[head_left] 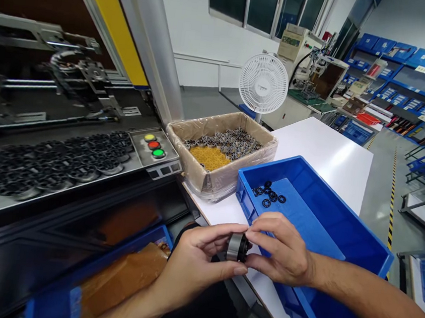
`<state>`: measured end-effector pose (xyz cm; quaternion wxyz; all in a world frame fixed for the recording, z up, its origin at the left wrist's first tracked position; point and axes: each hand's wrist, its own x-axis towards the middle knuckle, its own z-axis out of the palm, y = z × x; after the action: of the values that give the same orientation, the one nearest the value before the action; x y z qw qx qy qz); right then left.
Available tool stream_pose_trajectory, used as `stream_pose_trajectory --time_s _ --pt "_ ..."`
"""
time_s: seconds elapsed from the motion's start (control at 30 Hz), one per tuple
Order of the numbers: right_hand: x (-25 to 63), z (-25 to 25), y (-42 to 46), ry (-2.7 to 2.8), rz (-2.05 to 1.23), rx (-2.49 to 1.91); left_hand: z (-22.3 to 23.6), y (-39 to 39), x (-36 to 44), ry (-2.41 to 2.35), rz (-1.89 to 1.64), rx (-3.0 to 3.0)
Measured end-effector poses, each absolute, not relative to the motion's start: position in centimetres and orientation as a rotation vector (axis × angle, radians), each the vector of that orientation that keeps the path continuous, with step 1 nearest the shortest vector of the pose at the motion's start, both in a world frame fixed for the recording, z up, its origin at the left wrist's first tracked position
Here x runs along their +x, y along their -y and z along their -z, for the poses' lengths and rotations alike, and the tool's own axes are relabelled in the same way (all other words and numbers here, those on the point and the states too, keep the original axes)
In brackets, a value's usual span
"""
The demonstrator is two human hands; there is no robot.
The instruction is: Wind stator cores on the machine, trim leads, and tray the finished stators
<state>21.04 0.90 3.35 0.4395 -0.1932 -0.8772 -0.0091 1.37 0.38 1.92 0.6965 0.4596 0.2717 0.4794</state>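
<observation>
In front of me, above the near edge of the table, a stator core (pixel 234 247) is held between both hands. It has a steel-grey ring and a black toothed end facing right. My left hand (pixel 200 256) is closed around the steel side, thumb below and fingers above. From the right, the fingertips of my right hand (pixel 282 250) pinch at the black end; part of it is hidden behind them. Beyond my right hand, several black slotted rings (pixel 274 197) lie in the far left corner of a blue bin (pixel 330 191).
A plastic-lined carton (pixel 225 183) of stator cores stands beside the bin on the white table (pixel 349 158). On the left, a machine has black-ended cores (pixel 63 163) along its ledge and coloured buttons (pixel 153 145). A fan (pixel 264 83) stands behind. Below lies another blue bin (pixel 54 289).
</observation>
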Motion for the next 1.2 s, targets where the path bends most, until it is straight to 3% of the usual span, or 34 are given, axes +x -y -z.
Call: stream_pose_trajectory --time_s 0.37,0.7,0.83,0.97,1.2 --pt "21.8 -2.7 -0.9 2.243 0.292 -0.399 -0.1 0.4 1.4 -0.644 -0.926 1.139" --pt "18.2 -6.1 1.8 2.583 -0.054 -0.463 -2.6 5.3 -4.5 -0.545 -0.883 1.921" --pt "14.7 -8.2 3.2 2.635 -0.223 -0.467 -3.0 7.6 -7.2 -0.514 -1.134 1.800" --pt "9.9 -8.8 3.8 2.552 -0.429 -0.438 -2.6 9.6 -10.7 -0.924 -1.585 1.717" --pt "-3.2 -6.8 1.2 2.506 -0.758 -0.213 0.0 10.8 -20.9 -1.506 -1.785 1.615"
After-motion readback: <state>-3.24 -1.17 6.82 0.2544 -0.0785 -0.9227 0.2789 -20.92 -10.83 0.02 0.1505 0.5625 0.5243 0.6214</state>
